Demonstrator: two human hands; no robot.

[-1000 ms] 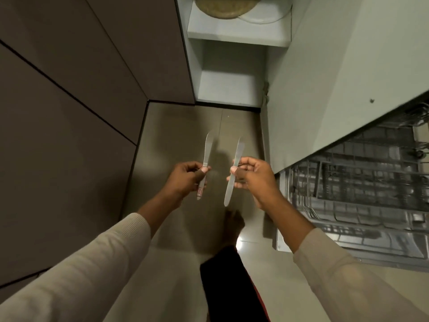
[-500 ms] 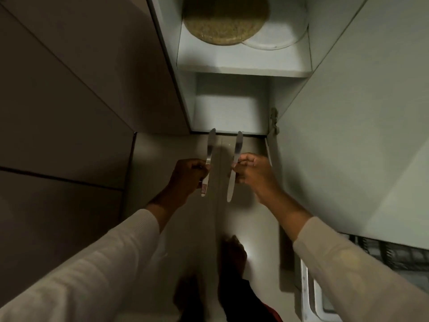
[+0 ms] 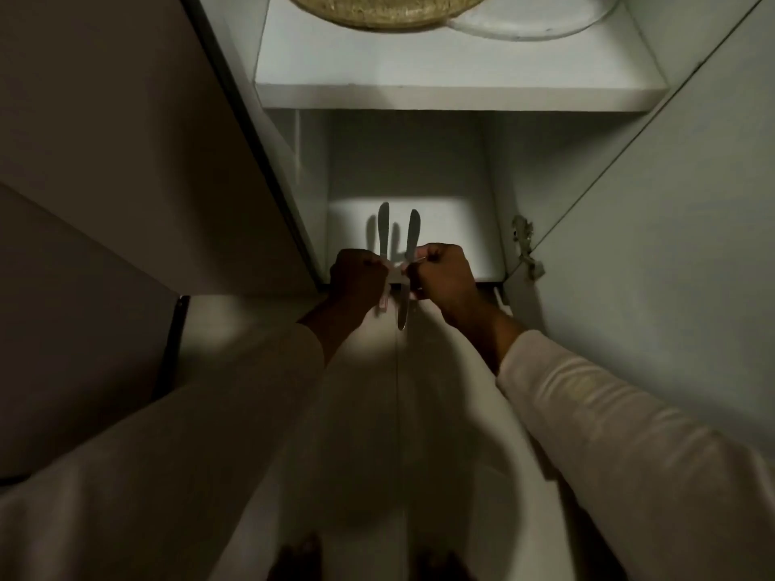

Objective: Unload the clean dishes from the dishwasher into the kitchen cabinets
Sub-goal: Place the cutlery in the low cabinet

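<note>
**Two knives held at the mouth of an open cabinet**

On my feed, a closed dark cabinet front [image 3: 105, 161] fills the left side. Beside it, the left hand [image 3: 356, 278] grips a table knife [image 3: 383, 228], its fingers [image 3: 374, 266] curled round the handle, which carries a red mark at its lower end. The blade points up over the front edge of the cabinet's bottom shelf [image 3: 461, 228] and throws a shadow on it. Just to its right, almost parallel and apart from it, stands a second knife [image 3: 412, 234]. The right hand [image 3: 444, 274] pinches it at mid-length between curled fingers [image 3: 420, 267] and thumb, and its handle hangs below the shelf's front edge. The hands are knuckle to knuckle; I cannot tell whether they touch. On the upper shelf [image 3: 419, 90] lie a round woven mat [image 3: 377, 14] and, at its right, a clear glass plate [image 3: 545, 23] partly under it. At far right the cabinet door [image 3: 671, 203] stands open, its hinge [image 3: 522, 239] near the shelf's right corner. Pale sleeves [image 3: 608, 413] cover both arms above the floor [image 3: 260, 329].
</note>
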